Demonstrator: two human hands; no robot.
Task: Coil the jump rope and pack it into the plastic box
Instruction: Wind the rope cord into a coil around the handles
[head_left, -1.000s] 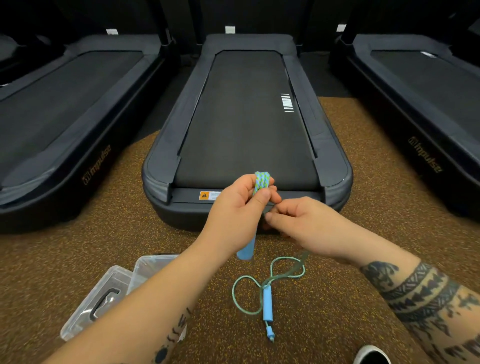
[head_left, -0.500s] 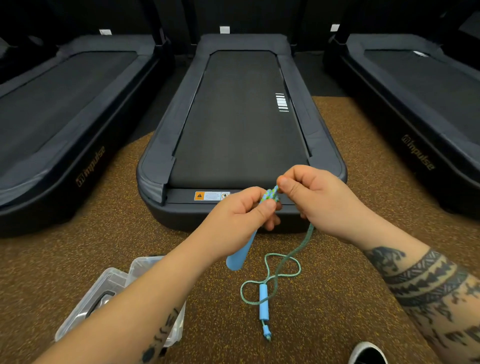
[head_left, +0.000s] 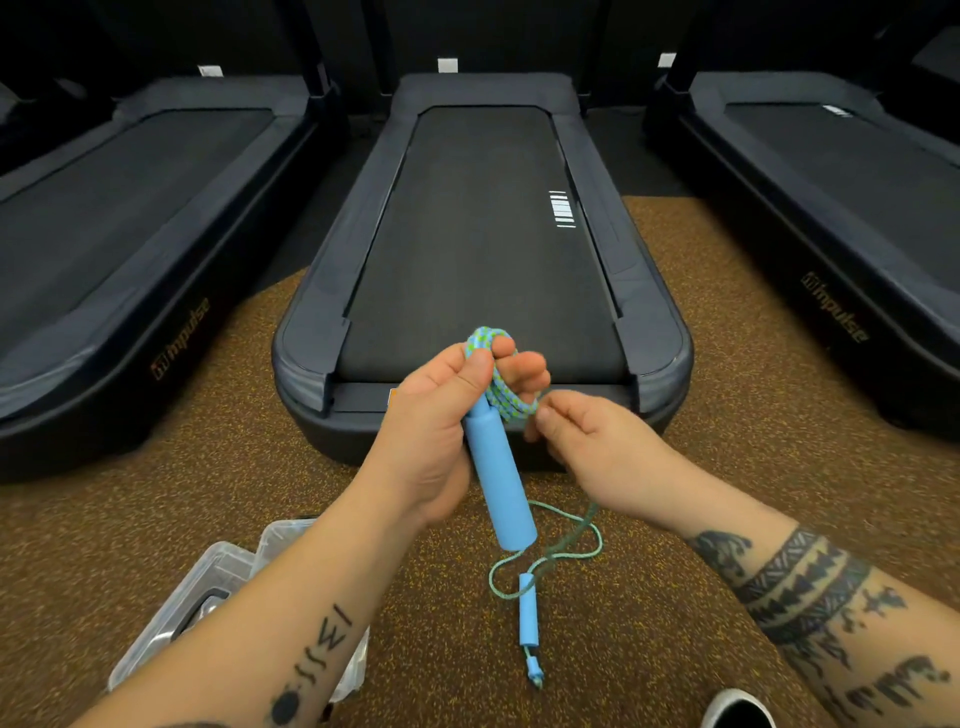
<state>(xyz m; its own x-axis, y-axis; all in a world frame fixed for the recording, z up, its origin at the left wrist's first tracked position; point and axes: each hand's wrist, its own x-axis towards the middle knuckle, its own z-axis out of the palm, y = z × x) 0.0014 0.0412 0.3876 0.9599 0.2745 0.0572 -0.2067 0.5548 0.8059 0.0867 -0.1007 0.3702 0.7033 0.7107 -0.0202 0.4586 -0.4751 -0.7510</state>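
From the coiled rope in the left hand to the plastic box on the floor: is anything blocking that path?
Nothing visible does. The plastic box lies on the carpet, low left, partly hidden by the left forearm, so its opening cannot be checked. The loose end of the jump rope and its second handle lie right of it, apart.

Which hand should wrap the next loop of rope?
Right, probably. The right hand pinches the loose rope beside the coil, while the left hand is busy holding the handle.
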